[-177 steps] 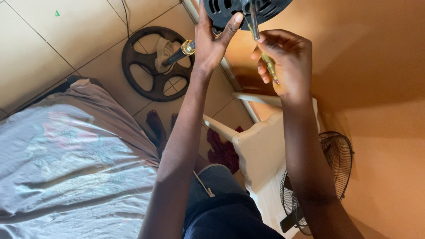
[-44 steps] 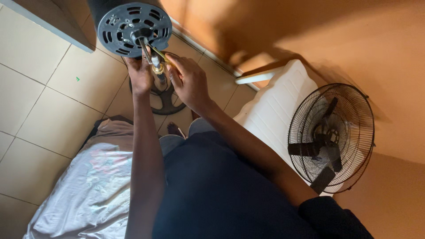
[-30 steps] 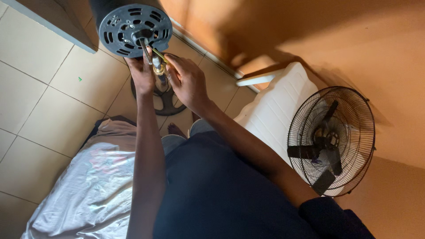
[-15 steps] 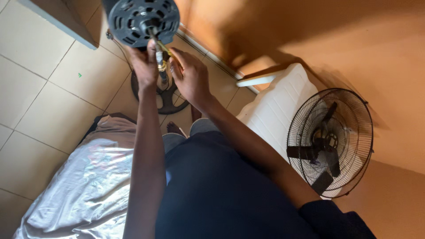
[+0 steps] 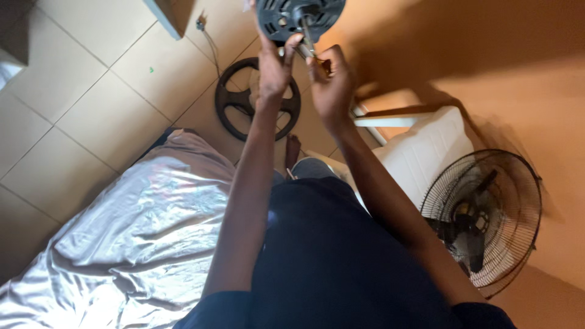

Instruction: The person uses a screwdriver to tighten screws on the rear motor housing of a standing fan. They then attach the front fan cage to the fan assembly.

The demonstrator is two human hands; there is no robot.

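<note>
A shiny sheet [image 5: 122, 244] lies on the floor. The left hand [image 5: 274, 67] cups the round fan motor [image 5: 298, 17] up high, steadying it. The right hand [image 5: 332, 82] pinches a thin tool [image 5: 308, 39] against it. A wire fan [image 5: 484, 219] stands right.

Below our raised left hand [image 5: 274, 70] and right hand [image 5: 332, 85] we see a floor [image 5: 91, 103] of pale square tiles. Directly under the left hand a black spoked fan guard [image 5: 234, 100] lies flat on it. Lower and further left of our left arm a shiny, crumpled pale sheet [image 5: 128, 237] spreads (what it covers we cannot tell). Right of our right arm stands a black caged fan [image 5: 481, 219], beside a white cushioned piece [image 5: 426, 152].
</note>
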